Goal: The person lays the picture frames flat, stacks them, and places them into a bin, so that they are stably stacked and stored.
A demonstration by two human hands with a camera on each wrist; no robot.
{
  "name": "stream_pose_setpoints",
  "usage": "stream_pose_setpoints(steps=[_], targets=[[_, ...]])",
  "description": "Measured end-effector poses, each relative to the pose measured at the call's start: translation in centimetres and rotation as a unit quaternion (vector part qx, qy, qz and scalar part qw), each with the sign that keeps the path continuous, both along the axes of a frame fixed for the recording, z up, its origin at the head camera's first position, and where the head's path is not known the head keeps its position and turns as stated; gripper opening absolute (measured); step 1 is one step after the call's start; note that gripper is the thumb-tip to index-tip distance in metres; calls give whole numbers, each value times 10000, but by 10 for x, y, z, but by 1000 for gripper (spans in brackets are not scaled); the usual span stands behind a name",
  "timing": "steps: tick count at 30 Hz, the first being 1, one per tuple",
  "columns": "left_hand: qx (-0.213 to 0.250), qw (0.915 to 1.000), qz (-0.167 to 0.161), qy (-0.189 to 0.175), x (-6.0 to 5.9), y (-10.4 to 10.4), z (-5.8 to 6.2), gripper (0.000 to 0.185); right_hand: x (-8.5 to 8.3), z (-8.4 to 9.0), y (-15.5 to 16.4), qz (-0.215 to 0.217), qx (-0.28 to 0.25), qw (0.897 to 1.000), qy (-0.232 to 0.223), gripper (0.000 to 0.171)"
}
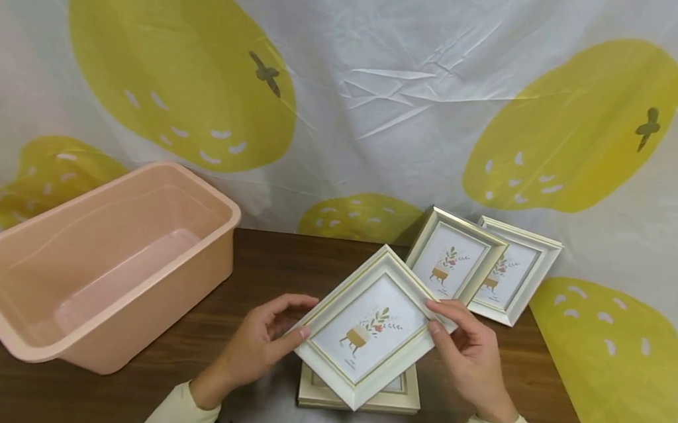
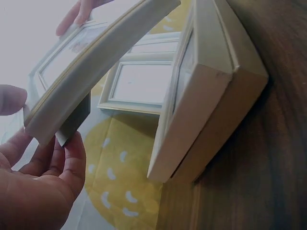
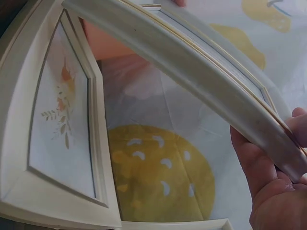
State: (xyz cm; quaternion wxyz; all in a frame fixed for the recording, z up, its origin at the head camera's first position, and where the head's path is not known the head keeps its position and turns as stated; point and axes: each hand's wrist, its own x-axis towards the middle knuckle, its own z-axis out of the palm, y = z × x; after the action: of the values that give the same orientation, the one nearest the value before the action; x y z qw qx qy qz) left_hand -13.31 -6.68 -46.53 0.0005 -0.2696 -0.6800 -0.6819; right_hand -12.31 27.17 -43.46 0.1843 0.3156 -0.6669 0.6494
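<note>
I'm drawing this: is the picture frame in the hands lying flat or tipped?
Tipped: both wrist views show the held frame slanting away from the stacked frames, with a widening gap between them.

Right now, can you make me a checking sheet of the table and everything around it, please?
Surface: dark wooden table.
Job's things: white frame held tilted above stacked frames; golden frame partly in front of a pale frame at the back right.
Clutter: pink tub on the left.
Grippers: left hand holds the white frame's left corner, right hand its right corner.
Cables: nothing seen.
Surroundings: pale cloth with yellow fruit shapes behind.
</note>
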Motion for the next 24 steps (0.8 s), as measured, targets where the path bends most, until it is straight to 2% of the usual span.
stream_pose_setpoints(steps=[3, 8, 14, 24], targets=[[91, 9999, -37, -46, 3, 0, -5, 39, 0, -2, 1, -104, 69, 9998, -181, 42], [192, 9993, -113, -310, 8, 1, -10, 48, 2, -6, 4, -528, 266, 9962, -634, 38], [311, 9982, -142, -498, 13, 5, -15, 61, 5, -12, 3, -868, 201, 9902, -1073, 35], [831, 9945, 122, -623, 18, 16, -22, 71, 5, -20, 1, -1188, -35, 9834, -1367, 36]])
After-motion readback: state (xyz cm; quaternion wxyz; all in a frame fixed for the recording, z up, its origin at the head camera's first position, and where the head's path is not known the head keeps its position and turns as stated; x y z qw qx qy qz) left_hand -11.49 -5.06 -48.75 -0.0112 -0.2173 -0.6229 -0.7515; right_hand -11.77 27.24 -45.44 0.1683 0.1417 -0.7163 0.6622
